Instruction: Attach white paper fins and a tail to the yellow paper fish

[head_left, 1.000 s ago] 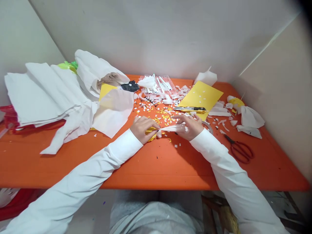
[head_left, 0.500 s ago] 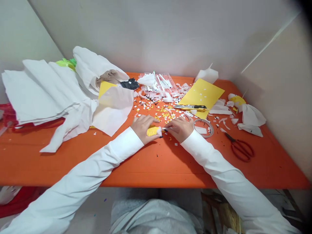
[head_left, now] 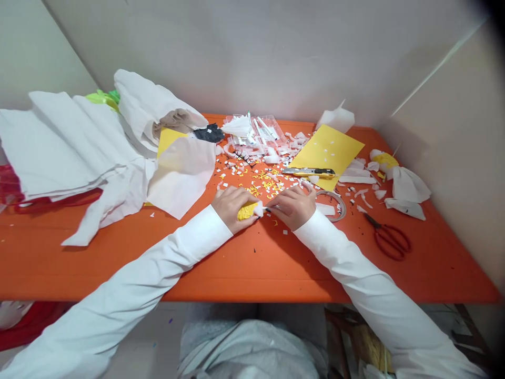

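My left hand is wrapped round a small yellow-and-white craft piece with a crinkled yellow surface and a white end facing right. From that end a thin pale stick reaches to my right hand, whose fingertips pinch it. A dark bit shows by the right fingertips; I cannot make out what it is. Just right of that hand lies a roll of clear tape. A yellow-handled utility knife rests beyond it, partly on a yellow sheet.
Scissors with red handles lie to the right, near another yellow-and-white craft piece. White sheets and a white roll are heaped at left. An open clear box with pens stands behind scattered paper scraps on the orange table.
The craft piece has turned slightly in my left hand, and its white end now sits a little higher. My right hand keeps its pinch with little movement. The view has shifted slightly.
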`<state>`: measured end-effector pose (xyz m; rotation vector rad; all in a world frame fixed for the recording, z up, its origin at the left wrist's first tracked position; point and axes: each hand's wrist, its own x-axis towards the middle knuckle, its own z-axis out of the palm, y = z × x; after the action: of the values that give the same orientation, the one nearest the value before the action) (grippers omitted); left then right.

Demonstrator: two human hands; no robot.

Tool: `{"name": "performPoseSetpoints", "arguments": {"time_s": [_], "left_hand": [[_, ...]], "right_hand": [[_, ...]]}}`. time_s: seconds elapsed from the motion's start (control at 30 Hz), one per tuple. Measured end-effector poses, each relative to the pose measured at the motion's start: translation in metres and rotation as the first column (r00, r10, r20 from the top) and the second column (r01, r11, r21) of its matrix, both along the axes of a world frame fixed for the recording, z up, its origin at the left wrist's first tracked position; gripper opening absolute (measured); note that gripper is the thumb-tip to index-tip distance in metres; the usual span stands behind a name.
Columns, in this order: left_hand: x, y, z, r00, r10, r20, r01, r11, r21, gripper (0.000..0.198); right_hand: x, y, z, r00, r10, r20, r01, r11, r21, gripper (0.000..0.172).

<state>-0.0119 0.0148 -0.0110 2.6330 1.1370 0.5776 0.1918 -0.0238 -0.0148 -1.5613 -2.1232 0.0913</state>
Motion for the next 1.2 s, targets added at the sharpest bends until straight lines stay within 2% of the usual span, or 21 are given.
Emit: {"name": "performPoseSetpoints", "arguments": {"time_s": [0.2,0.33,0.53,0.77,0.9,1.0,1.2], "left_hand": [[0.003,-0.004,0.002,0.999,0.035,-0.029,-0.034,0.999,0.020,0.026],[0.004,-0.006,0.003,0.999,0.005,-0.037,-0.003,0.998,0.063,0.032],[0.003,-0.004,-0.002,1.000,-0.006,0.000,0.006,0.994,0.109,0.021],[0.001,-0.002,-0.003,1.000,0.024,0.003,-0.025,0.990,0.140,0.019],[0.001,-0.002,-0.001,0.999,0.030,0.027,-0.033,0.990,0.139,0.035],[0.000,-0.001,0.000,0.997,0.056,0.050,-0.061,0.993,0.100,0.047],[0.002,-0.003,0.001,0.997,0.045,0.064,-0.053,0.991,0.126,0.042]], "right_hand": [[0.000,-0.003,0.005,0.999,0.010,0.053,-0.012,0.999,0.046,0.018],[0.000,-0.001,0.003,1.000,-0.019,0.022,0.018,0.997,0.082,0.016],[-0.002,0.004,-0.007,0.999,-0.044,-0.010,0.045,0.979,0.197,0.021],[0.001,0.002,-0.001,1.000,-0.021,0.020,0.017,0.983,0.183,0.023],[0.008,0.002,0.002,1.000,-0.010,0.017,0.007,0.984,0.179,0.013],[0.012,0.003,0.001,1.000,-0.016,-0.018,0.019,0.983,0.185,0.011],[0.008,0.002,0.001,0.983,-0.013,-0.185,0.041,0.989,0.145,0.012]]}}
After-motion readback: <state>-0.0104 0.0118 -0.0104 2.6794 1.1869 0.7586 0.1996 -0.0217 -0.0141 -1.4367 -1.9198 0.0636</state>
